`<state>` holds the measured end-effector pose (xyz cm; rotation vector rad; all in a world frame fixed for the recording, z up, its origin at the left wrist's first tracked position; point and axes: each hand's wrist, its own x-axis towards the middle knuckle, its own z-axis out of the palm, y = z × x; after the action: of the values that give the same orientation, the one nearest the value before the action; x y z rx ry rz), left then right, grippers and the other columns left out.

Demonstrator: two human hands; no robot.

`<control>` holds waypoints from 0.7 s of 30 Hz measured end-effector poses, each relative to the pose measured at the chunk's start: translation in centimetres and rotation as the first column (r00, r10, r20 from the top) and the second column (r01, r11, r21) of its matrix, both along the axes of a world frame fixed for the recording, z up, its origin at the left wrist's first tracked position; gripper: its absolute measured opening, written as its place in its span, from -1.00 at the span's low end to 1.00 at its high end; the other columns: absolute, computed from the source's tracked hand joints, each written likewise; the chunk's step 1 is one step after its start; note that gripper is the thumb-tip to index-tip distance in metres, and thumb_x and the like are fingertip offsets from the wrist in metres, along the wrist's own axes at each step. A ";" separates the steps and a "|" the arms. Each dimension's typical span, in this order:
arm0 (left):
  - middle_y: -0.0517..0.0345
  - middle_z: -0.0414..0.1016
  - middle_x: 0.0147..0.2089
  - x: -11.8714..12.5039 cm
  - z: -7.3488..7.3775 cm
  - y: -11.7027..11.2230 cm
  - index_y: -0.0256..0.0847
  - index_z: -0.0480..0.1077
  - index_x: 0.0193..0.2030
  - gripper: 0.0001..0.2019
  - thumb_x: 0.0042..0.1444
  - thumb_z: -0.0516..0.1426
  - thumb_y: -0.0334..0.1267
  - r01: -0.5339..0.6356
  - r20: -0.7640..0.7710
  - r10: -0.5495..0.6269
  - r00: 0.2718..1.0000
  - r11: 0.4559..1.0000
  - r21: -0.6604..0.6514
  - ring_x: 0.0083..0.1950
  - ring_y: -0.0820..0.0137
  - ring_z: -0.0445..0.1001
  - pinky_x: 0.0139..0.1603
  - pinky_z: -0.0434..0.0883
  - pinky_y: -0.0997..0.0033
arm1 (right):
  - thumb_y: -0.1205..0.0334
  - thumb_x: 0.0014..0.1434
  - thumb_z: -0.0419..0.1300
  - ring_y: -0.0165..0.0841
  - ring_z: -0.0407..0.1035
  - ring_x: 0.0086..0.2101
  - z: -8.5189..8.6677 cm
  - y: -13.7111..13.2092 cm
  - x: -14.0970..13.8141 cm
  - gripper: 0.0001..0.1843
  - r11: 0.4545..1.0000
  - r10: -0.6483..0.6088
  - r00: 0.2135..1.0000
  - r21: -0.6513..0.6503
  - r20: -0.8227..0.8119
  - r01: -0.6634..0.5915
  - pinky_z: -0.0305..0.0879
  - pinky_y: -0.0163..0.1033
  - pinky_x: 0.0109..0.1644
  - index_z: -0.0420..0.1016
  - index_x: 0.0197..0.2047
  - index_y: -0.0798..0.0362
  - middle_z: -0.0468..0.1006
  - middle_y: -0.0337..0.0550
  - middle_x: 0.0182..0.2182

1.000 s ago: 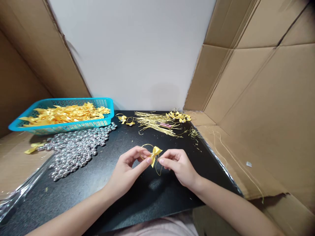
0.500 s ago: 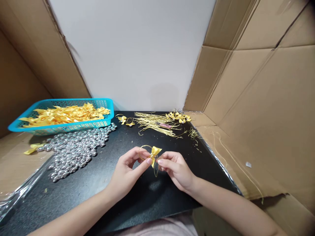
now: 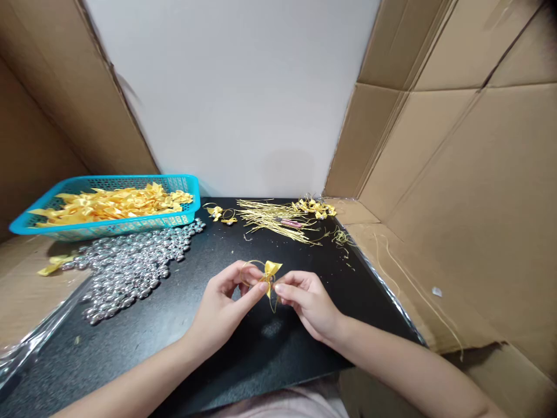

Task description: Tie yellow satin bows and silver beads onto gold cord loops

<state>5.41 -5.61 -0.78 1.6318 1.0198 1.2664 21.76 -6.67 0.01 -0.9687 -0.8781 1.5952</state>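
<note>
Above the black tabletop, my left hand (image 3: 230, 296) pinches a yellow ribbon bow (image 3: 272, 269) between thumb and fingers. A thin gold cord (image 3: 252, 262) loops up from the bow over my left fingers, and more of it hangs below the bow. My right hand (image 3: 307, 299) is closed in a pinch just right of the bow, on the cord's end as far as it shows. The bow's centre is partly covered by my left thumb.
A turquoise basket (image 3: 130, 225) of yellow bows stands at the back left, with a heap of silver beads (image 3: 130, 267) before it. Gold cords (image 3: 270, 217), pink-handled scissors (image 3: 290, 223) and finished-looking bows (image 3: 315, 208) lie at the back. Cardboard walls (image 3: 456, 174) flank the table.
The hands and bow stay almost in place, shifted very slightly left in the view along with the whole scene. Both hands keep their pinch.
</note>
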 end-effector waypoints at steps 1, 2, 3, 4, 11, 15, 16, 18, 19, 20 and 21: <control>0.26 0.44 -0.43 0.0 0.0 0.0 -0.20 0.40 -0.35 -0.91 0.05 0.24 -0.29 -0.006 -0.005 0.006 1.000 1.000 0.005 -0.42 0.50 0.39 -0.40 0.32 0.57 | 0.15 -0.36 0.49 -0.56 0.18 -0.58 0.0 0.0 0.0 -0.70 1.000 -0.001 1.000 -0.003 0.004 0.001 0.09 -0.38 -0.44 0.55 -0.61 0.15 0.44 -0.29 -0.67; 0.26 0.44 -0.44 0.0 0.0 0.0 -0.20 0.40 -0.35 -0.91 0.04 0.24 -0.29 -0.013 -0.013 0.013 1.000 1.000 0.012 -0.42 0.50 0.39 -0.40 0.32 0.57 | 0.14 -0.36 0.49 -0.56 0.18 -0.58 0.1 0.0 0.0 -0.70 1.000 0.000 1.000 -0.005 0.007 0.000 0.09 -0.38 -0.45 0.55 -0.61 0.15 0.44 -0.29 -0.67; 0.25 0.45 -0.44 0.0 0.1 0.0 -0.20 0.40 -0.35 -0.91 0.04 0.24 -0.29 -0.019 -0.025 0.019 1.000 1.000 0.024 -0.43 0.50 0.40 -0.41 0.33 0.57 | 0.14 -0.36 0.50 -0.56 0.18 -0.58 0.1 0.0 0.0 -0.70 1.000 0.002 1.000 -0.004 0.009 -0.002 0.10 -0.38 -0.45 0.55 -0.61 0.14 0.44 -0.30 -0.66; 0.25 0.45 -0.43 0.0 0.2 0.0 -0.20 0.40 -0.35 -0.92 0.04 0.24 -0.30 -0.028 -0.041 0.029 0.999 0.999 0.043 -0.43 0.49 0.40 -0.40 0.33 0.56 | 0.15 -0.36 0.50 -0.56 0.18 -0.58 0.1 0.0 0.0 -0.71 1.000 0.003 1.000 -0.002 0.012 -0.003 0.10 -0.38 -0.45 0.55 -0.61 0.14 0.44 -0.30 -0.67; 0.27 0.47 -0.48 -0.3 0.7 -0.2 -0.20 0.41 -0.42 -0.93 0.04 0.22 -0.36 -0.088 -0.166 0.137 0.977 0.959 0.271 -0.47 0.51 0.41 -0.38 0.38 0.55 | 0.16 -0.31 0.48 -0.55 0.21 -0.58 -0.3 0.0 0.0 -0.73 0.999 -0.012 0.999 0.047 0.030 0.010 0.13 -0.38 -0.46 0.55 -0.59 0.14 0.46 -0.28 -0.65; 0.28 0.49 -0.49 -0.3 0.6 -0.3 -0.20 0.41 -0.41 -0.94 0.03 0.23 -0.37 -0.090 -0.188 0.157 0.970 0.943 0.321 -0.48 0.51 0.44 -0.39 0.40 0.57 | 0.19 -0.21 0.42 -0.53 0.22 -0.59 -0.7 -0.1 0.1 -0.80 0.993 -0.019 0.996 0.117 0.084 0.009 0.16 -0.37 -0.46 0.56 -0.57 0.13 0.45 -0.28 -0.66; 0.28 0.50 -0.49 -0.3 0.7 -0.3 -0.21 0.42 -0.41 -0.94 0.03 0.23 -0.38 -0.086 -0.192 0.155 0.969 0.942 0.323 -0.48 0.51 0.45 -0.39 0.40 0.57 | 0.19 -0.18 0.40 -0.52 0.23 -0.59 -0.7 -0.1 0.2 -0.82 0.990 -0.022 0.994 0.140 0.102 0.008 0.17 -0.36 -0.46 0.56 -0.56 0.13 0.44 -0.28 -0.66; 0.27 0.51 -0.49 -0.3 1.0 -0.3 -0.21 0.42 -0.42 -0.94 0.04 0.21 -0.38 -0.067 -0.202 0.139 0.969 0.943 0.325 -0.48 0.51 0.46 -0.39 0.40 0.58 | 0.20 -0.12 0.36 -0.51 0.25 -0.58 -0.8 -0.2 0.3 -0.85 0.983 -0.029 0.990 0.185 0.141 0.003 0.19 -0.36 -0.45 0.57 -0.54 0.12 0.45 -0.28 -0.66; 0.27 0.51 -0.49 -0.3 1.2 -0.3 -0.21 0.43 -0.42 -0.94 0.06 0.19 -0.38 -0.055 -0.208 0.128 0.970 0.944 0.324 -0.48 0.51 0.46 -0.39 0.41 0.58 | 0.21 -0.11 0.35 -0.50 0.25 -0.58 -0.8 -0.2 0.3 -0.86 0.979 -0.034 0.986 0.204 0.160 0.001 0.20 -0.36 -0.45 0.57 -0.53 0.12 0.45 -0.28 -0.66; 0.27 0.51 -0.49 -0.2 1.4 -0.3 -0.21 0.43 -0.43 -0.92 0.08 0.17 -0.38 -0.044 -0.213 0.118 0.970 0.945 0.323 -0.48 0.51 0.46 -0.39 0.41 0.59 | 0.21 -0.09 0.34 -0.50 0.26 -0.57 -0.8 -0.2 0.3 -0.86 0.975 -0.039 0.983 0.220 0.179 -0.002 0.21 -0.36 -0.44 0.57 -0.53 0.12 0.45 -0.28 -0.65; 0.27 0.51 -0.50 -0.2 1.5 -0.3 -0.21 0.44 -0.44 -0.90 0.09 0.16 -0.38 -0.038 -0.216 0.112 0.970 0.946 0.322 -0.48 0.51 0.46 -0.39 0.40 0.60 | 0.22 -0.08 0.33 -0.50 0.26 -0.57 -0.8 -0.3 0.3 -0.86 0.972 -0.044 0.979 0.233 0.198 -0.003 0.21 -0.36 -0.44 0.56 -0.53 0.13 0.45 -0.28 -0.65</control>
<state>5.19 -5.95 0.73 2.0427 1.0680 1.3679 22.11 -6.92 -0.81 -0.9788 -1.1636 1.3560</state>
